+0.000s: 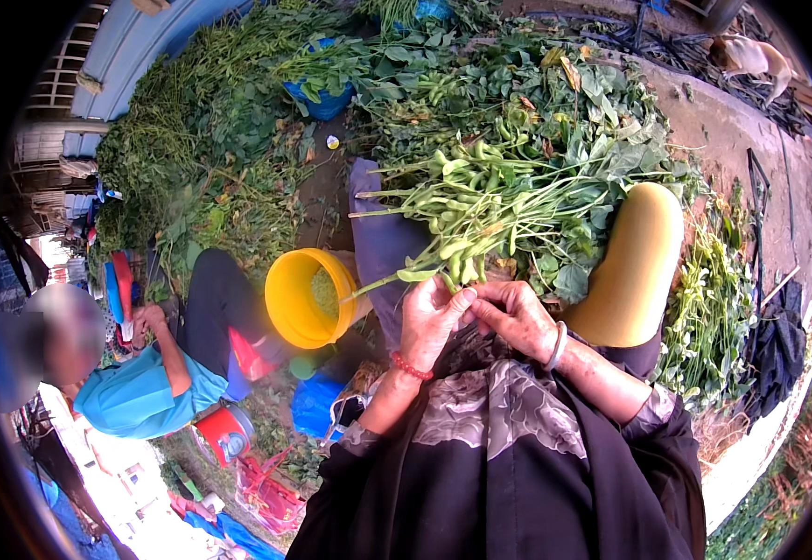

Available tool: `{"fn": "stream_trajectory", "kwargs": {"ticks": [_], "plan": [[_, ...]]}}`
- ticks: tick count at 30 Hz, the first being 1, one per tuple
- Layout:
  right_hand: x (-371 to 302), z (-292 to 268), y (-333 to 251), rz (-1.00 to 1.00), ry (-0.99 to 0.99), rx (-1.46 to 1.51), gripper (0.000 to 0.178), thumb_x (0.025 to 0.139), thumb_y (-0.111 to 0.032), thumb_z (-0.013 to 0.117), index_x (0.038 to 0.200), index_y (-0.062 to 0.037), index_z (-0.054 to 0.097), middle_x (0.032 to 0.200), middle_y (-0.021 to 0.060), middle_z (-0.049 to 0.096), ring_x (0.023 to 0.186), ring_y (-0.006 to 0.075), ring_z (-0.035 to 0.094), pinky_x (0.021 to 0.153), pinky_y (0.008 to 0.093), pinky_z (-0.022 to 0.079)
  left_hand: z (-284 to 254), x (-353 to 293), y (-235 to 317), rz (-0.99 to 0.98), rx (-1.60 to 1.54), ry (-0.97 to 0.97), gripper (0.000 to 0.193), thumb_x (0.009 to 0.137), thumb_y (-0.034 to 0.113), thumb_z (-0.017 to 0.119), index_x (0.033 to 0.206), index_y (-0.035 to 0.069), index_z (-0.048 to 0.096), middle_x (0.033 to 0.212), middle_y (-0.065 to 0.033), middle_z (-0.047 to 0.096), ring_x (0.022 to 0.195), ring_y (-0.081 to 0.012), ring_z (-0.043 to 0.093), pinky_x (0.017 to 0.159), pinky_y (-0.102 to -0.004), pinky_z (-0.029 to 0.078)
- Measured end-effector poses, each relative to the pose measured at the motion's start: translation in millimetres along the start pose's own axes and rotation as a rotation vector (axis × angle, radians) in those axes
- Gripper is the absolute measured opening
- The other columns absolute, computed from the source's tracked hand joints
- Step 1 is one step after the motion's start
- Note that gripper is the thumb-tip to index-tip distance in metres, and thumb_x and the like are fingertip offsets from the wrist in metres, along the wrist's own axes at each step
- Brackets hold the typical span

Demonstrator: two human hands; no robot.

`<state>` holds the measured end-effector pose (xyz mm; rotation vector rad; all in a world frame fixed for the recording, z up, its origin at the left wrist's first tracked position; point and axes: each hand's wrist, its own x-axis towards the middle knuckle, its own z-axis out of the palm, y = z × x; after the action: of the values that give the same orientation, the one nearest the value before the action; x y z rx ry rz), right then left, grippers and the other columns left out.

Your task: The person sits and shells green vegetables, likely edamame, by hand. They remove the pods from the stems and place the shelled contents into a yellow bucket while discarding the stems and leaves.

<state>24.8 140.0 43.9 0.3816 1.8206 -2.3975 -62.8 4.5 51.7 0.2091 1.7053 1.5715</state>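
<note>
My left hand (427,322) is closed on a green soybean stalk (392,277) hung with plump pods, its thumb and fingers pinched near the pods. Close beside it, my right hand (521,322) has its thumb and index finger pressed together, almost touching the left fingertips. What the right fingers pinch is too small to make out. Just beyond both hands, a bunch of cut soybean stalks with pods (481,201) lies with its bare ends to the left. A yellow bucket (280,303) left of my hands holds some light green pieces.
Leafy plants (406,103) are heaped ahead. At my right stands a yellow boot-like shape (637,257), with more podded stalks (709,317) beyond. A person in a turquoise shirt (140,397) sits at left, near a red bucket (222,436). A blue tub (327,98) and a dog (751,58) are farther off.
</note>
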Motion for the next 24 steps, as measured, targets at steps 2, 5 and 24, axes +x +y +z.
{"fn": "stream_trajectory", "kwargs": {"ticks": [2, 5, 24], "plan": [[-1.5, 1.7, 3.6, 0.028, 0.034, 0.074, 0.018, 0.089, -0.012, 0.049, 0.093, 0.0013, 0.061, 0.073, -0.0008, 0.060, 0.057, 0.0055, 0.049, 0.053, 0.0196, 0.042, -1.9, -1.0, -0.9, 0.021, 0.033, -0.005, 0.016, 0.084, 0.014, 0.062, 0.092, 0.001, 0.056, 0.073, -0.0008, 0.059, 0.057, -0.0048, 0.052, 0.050, -0.0168, 0.041], [-3.4, -0.3, 1.3, 0.200, 0.061, 0.253, 0.018, 0.089, -0.012, 0.050, 0.095, 0.0014, 0.061, 0.074, -0.0007, 0.060, 0.056, 0.0055, 0.049, 0.052, 0.0195, 0.042, -7.0, -2.2, -2.4, -0.002, -0.024, -0.025, 0.017, 0.088, 0.016, 0.056, 0.095, 0.001, 0.054, 0.075, -0.0020, 0.058, 0.060, -0.0062, 0.053, 0.055, -0.0185, 0.044], [17.5, 6.2, 28.1, 0.009, 0.348, 0.148, 0.011, 0.081, -0.008, 0.065, 0.086, -0.0011, 0.057, 0.065, -0.0039, 0.051, 0.057, 0.0018, 0.045, 0.050, 0.0189, 0.040, -11.4, -1.0, -9.7, -0.246, -0.668, -0.102, 0.024, 0.084, 0.003, 0.036, 0.104, 0.001, 0.050, 0.082, -0.0048, 0.048, 0.057, -0.0064, 0.040, 0.042, -0.0135, 0.027]]}}
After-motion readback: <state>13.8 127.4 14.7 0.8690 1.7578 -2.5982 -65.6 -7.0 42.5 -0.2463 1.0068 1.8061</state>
